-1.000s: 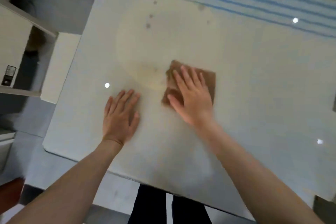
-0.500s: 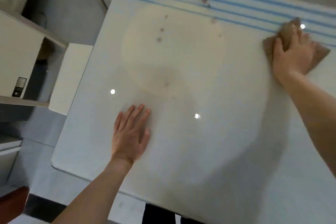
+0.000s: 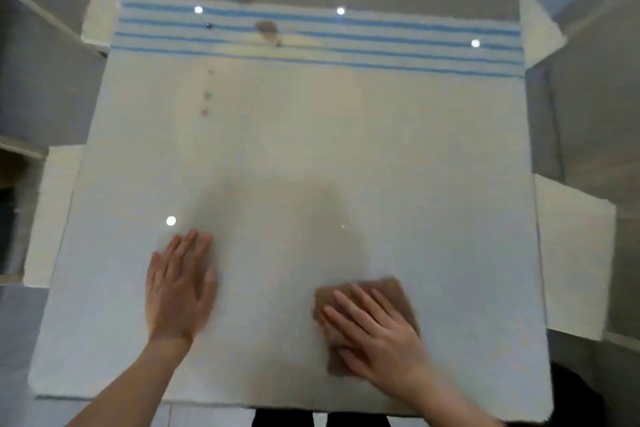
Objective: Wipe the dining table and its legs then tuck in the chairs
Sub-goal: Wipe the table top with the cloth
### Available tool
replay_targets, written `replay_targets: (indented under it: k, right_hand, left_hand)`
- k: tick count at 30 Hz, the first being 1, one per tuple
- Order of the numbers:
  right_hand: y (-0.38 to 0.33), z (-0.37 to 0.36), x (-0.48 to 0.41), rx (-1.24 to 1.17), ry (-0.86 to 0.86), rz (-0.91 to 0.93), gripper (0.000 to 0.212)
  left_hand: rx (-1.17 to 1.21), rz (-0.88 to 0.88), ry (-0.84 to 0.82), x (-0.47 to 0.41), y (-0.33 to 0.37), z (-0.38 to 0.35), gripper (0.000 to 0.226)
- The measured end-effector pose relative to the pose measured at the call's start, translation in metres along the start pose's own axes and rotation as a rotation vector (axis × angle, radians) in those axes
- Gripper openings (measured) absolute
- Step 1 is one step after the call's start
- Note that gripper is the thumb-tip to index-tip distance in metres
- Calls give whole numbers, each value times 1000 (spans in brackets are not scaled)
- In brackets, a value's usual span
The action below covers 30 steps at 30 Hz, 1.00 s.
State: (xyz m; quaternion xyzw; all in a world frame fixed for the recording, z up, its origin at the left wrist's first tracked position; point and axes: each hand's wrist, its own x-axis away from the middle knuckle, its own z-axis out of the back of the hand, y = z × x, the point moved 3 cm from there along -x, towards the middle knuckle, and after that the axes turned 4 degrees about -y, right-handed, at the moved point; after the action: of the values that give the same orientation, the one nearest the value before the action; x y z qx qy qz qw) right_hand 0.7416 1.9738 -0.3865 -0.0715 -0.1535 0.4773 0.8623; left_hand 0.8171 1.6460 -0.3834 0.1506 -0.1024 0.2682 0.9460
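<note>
2 bare forearms, no sleeves in view; dark trousers show below the near edge.

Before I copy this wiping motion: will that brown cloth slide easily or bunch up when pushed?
The brown cloth lies flat under the right hand, so it probably glides while pressed. The table looks glossy, with light reflections, which suggests little drag. It seems thin and floppy, so pushing from one edge alone may fold it.

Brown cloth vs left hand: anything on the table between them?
Nothing: head view shows only bare white tabletop between the left hand, flat on it, and the brown cloth under the right hand.
</note>
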Motion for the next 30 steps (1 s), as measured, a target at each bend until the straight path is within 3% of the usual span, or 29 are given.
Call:
replay_targets:
  k: [2,5,12,15,17,20,22,24,26,28,30]
  right_hand:
    - [37,5,63,-14,13,-118,59]
    - [95,24,73,-111,34,-304,53]
    - [274,103,-74,-88,347,-827,60]
    - [288,127,-157,-105,387,-1033,64]
    - [235,119,-220,-96,348,-878,62]
    - [81,69,-253,-52,249,-317,58]
    - [-9,35,-211,-8,154,71,55]
    - [-37,21,-152,14,-26,357,55]
    - [-3,27,-117,67,-155,570,56]
    - [59,46,-121,110,-148,547,56]
    - [129,74,-163,66,-27,235,57]
  left_hand:
    - [1,1,-2,1,3,-1,60]
    - [-8,5,2,3,4,-4,61]
    - [10,-64,119,-7,9,-11,60]
    - [21,-79,108,-9,17,-13,58]
    - [19,-83,83,-12,19,-14,56]
    - [5,-68,36,-10,11,-11,53]
    - [-5,-50,3,0,7,-10,53]
    - [-7,-52,-14,1,4,-6,55]
    - [7,-46,-16,-1,1,-5,56]
    - [26,-53,-14,2,3,-7,57]
    - [71,-65,13,5,4,-8,56]
